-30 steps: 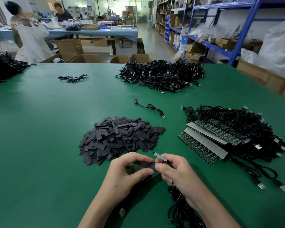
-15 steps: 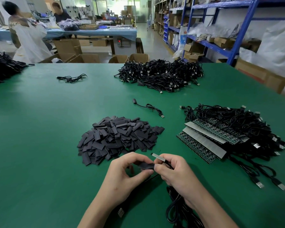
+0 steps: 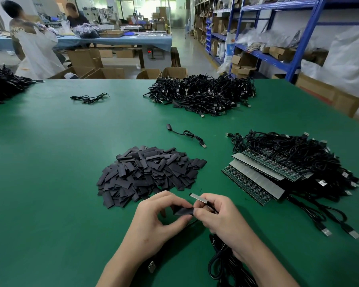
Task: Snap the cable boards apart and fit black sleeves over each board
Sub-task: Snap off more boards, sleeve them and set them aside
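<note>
Green matting covers the wide workbench (image 3: 50, 162), smooth and faintly glossy under the shop lights, with blue steel shelving (image 3: 298, 38) and cardboard boxes behind it.

At the near edge both forearms come in low and angle toward each other, so the hands meet just above the mat. The left hand (image 3: 155, 220) is arched, its thumb and forefinger pinching one end of a flat, matte black sleeve (image 3: 182, 211); the other fingers curl loosely underneath. The right hand (image 3: 222, 222) is curled round a narrow board (image 3: 198, 198), a thin strip with a pale, silvery face that sticks up and to the left out of the fingers, above the sleeve. The right thumb tip presses against the sleeve's other end. Whether the board has entered the sleeve I cannot tell.

A looped black cable (image 3: 222, 266) hangs down from the right wrist, and a metal USB plug (image 3: 151, 266) lies beside the left forearm.

Just beyond the hands sits a loose pile of sleeves (image 3: 149, 172), dull charcoal rectangles lying every which way. To the right, long unsnapped board panels (image 3: 255, 179) lie overlapped, dark green with rows of tiny parts and grey strips, their thin rubbery leads tangled in a heap (image 3: 294, 154). One finished-looking cable (image 3: 187, 135) lies alone mid-table, and a big cable mound (image 3: 201, 94) sits at the far edge.
</note>
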Demonstrator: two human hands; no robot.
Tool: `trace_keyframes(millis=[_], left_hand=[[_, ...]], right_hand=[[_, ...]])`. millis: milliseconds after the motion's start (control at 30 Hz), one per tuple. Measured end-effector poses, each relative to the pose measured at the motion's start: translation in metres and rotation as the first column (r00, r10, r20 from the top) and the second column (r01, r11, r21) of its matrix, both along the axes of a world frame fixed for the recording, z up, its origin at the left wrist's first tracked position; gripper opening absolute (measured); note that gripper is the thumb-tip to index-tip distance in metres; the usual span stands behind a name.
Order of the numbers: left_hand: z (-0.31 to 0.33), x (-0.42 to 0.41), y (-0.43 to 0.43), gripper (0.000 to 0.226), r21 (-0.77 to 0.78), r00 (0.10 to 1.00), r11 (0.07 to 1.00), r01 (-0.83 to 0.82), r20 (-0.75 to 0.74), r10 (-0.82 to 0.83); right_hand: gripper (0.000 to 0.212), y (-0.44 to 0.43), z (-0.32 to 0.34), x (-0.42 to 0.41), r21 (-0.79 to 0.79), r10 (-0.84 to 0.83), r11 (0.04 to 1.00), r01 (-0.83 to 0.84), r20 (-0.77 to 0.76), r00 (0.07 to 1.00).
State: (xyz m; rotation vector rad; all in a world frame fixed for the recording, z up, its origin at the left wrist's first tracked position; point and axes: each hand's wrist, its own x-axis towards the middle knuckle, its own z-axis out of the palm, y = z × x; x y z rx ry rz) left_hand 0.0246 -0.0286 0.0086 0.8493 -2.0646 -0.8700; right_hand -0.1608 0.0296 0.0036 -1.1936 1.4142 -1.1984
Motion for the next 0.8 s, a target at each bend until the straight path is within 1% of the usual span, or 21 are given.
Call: trace_keyframes(millis=[333, 400, 533, 667, 800], left_hand=[[-0.0011, -0.0004, -0.0013, 0.018, 0.02, 0.999, 1.0, -0.012, -0.034, 0.013], [-0.0013, 0.0001, -0.0022, 0.018, 0.047, 0.997, 0.999, -0.024, -0.071, 0.027], [-0.0025, 0.0023, -0.0055, 0.019, 0.119, 0.983, 0.991, -0.066, -0.163, 0.085], [-0.0026, 0.0018, -0.0063, 0.016, 0.156, 0.974, 0.985, -0.079, -0.198, 0.109], [-0.0042, 0.0009, -0.0068, 0.015, 0.171, 0.974, 0.983, -0.071, -0.199, 0.105]], right_hand=[[0.01, 0.0026, 0.0036, -0.001, 0.003, 0.044, 0.999, -0.044, 0.041, 0.998], [0.015, 0.0028, 0.0049, -0.0016, 0.006, 0.053, 0.999, -0.054, 0.091, 0.994], [0.034, 0.0013, 0.0058, -0.0032, 0.023, 0.049, 0.998, -0.054, 0.179, 0.983], [0.032, 0.0018, 0.0055, -0.0018, -0.017, 0.086, 0.996, -0.085, 0.079, 0.993], [0.032, 0.0029, 0.0065, 0.0, -0.041, 0.099, 0.994, -0.098, 0.031, 0.995]])
